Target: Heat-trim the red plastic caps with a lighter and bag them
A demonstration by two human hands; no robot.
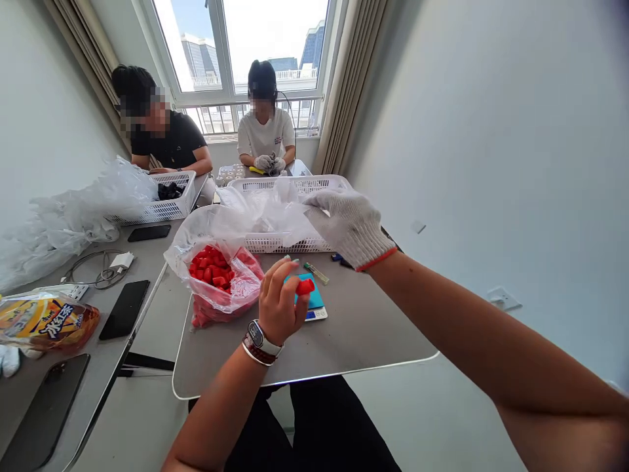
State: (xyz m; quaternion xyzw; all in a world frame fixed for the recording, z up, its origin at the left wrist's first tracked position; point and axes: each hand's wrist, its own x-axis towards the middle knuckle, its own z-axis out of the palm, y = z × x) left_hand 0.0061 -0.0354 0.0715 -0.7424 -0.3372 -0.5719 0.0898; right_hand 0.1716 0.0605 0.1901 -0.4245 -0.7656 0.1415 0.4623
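Observation:
My bare left hand (281, 296), with a watch and bracelets at the wrist, pinches a small red plastic cap (306, 286) between thumb and fingers. Below that hand lies a small digital scale (319, 313) with a blue top, partly covered by my fingers. A clear bag (184, 244) of many red caps (212, 269) stands open to its left. My right hand (351, 223), in a white knit glove, reaches over the near right part of a white plastic basket (265, 244). Its fingers curl together by the translucent plastic bags (268, 210) there; what they hold is not clear.
A green-capped tube (317, 273) lies behind the scale. On the left table are phones (124, 309), a cable (98, 272), a drink pack (46, 318) and bundled plastic (73, 210). Two people (171, 144) (268, 131) sit across, one wearing gloves. A wall (481, 164) bounds the right.

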